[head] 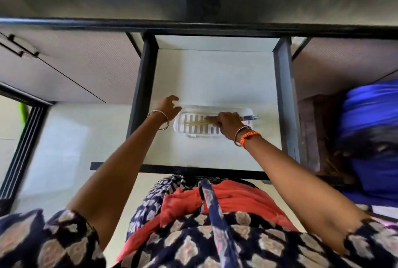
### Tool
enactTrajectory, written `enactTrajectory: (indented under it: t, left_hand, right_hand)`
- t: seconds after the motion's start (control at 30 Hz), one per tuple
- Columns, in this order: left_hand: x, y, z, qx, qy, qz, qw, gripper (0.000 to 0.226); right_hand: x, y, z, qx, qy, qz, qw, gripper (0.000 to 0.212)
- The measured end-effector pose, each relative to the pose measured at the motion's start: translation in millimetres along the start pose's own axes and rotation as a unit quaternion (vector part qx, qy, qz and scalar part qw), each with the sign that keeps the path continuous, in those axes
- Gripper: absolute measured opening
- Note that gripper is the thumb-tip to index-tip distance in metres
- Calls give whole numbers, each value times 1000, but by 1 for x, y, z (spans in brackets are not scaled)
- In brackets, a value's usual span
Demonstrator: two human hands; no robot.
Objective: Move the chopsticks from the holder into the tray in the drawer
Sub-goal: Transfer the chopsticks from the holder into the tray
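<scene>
1. At centre frame, the right hand (pixel 226 122) is clamped on the chopsticks (pixel 198 123), laying them lengthwise in the slotted tray (pixel 195 136) (so they settle flat).
2. The left hand (pixel 170 107), fingers apart and empty, hovers beside the tray's left end, probably to steady it.

The tray (pixel 195 136) lies in the drawer (pixel 215 74) toward its front edge, about midway between the side walls. The chopsticks (pixel 197 123) lie in the tray lengthwise — left hand (pixel 169 108) at its left end, right hand (pixel 226 124) over its right half.
</scene>
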State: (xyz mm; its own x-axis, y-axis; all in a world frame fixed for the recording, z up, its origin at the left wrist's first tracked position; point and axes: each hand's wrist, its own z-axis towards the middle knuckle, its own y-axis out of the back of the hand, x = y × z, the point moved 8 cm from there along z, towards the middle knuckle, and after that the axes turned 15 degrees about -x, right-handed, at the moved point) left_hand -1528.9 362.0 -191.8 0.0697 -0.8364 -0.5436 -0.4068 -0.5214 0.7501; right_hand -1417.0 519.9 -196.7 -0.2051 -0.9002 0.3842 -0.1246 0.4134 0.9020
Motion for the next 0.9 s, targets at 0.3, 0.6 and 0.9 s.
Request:
enactTrajectory:
  t: [0.3, 0.6, 0.9]
  left_hand:
    - [25, -23, -22, 29, 65, 31, 997, 45]
    - [20, -25, -6, 18, 111, -21, 993, 50]
    - [14, -29, 6, 16, 135, -25, 990, 54]
  right_hand:
    - [-4, -38, 2, 98, -55, 57, 992, 54]
    - [-18, -29, 20, 79, -37, 28, 996, 51]
    - [-24, -21, 33, 64, -22, 25, 997, 54]
